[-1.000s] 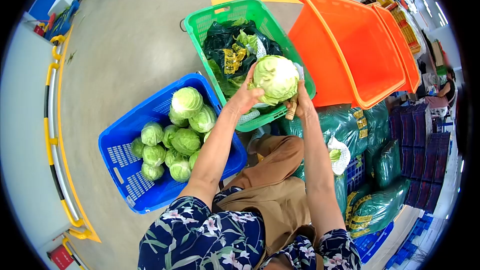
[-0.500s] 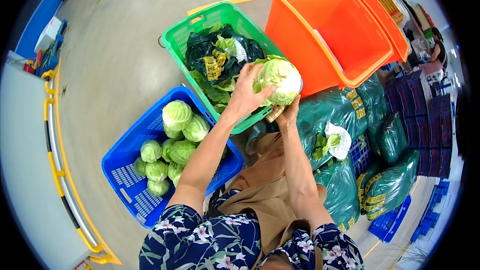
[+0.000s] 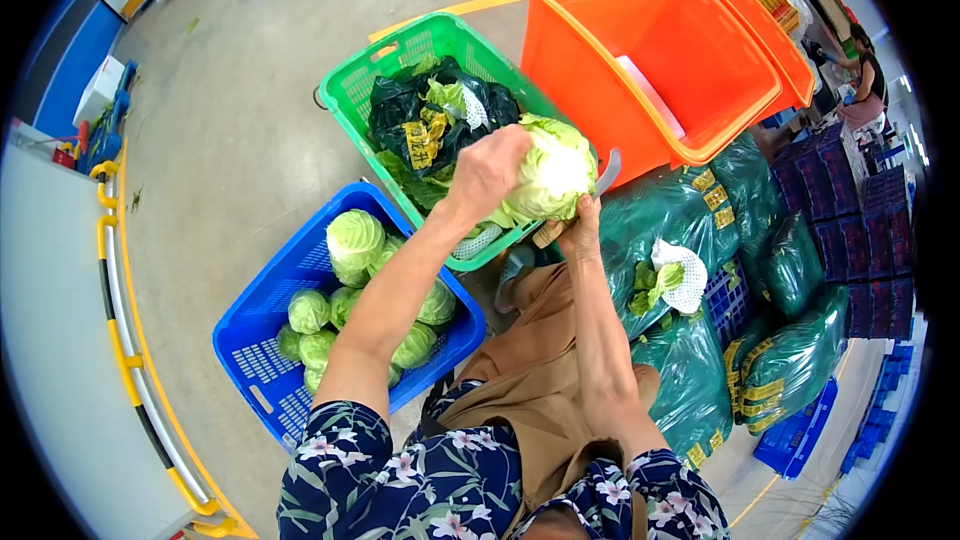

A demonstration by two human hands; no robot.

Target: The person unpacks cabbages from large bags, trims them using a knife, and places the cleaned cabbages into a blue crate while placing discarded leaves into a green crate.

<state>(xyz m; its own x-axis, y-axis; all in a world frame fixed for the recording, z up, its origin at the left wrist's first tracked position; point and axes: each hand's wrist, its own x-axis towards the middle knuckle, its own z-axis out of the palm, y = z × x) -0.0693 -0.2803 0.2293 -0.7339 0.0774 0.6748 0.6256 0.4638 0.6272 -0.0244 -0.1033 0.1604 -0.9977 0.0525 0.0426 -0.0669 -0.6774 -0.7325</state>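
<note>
Left hand: fingers curled in against near side of cabbage; cannot tell if a leaf is pinched.
Right hand: fingers closed round a knife handle, thumb and fingertips also steadying the cabbage.
Cabbage: one, between both hands, over green crate's edge.
Knife: one; curved blade just past the right fingertips, alongside cabbage.
Blue crate: one, below and left of the left fingers; at least eight cabbages, forearm hiding some.
Green crate: one, beneath and beyond the left fingers; loose leaves, one dark bag, yellow characters, too small to read surely.
Sacks: green, at least five, right of the right fingers; yellow print illegible.
Foam net: one on the sacks, leaf beside it.
Orange bins: two, beyond the right fingers.
Co-worker: one, far right.
</note>
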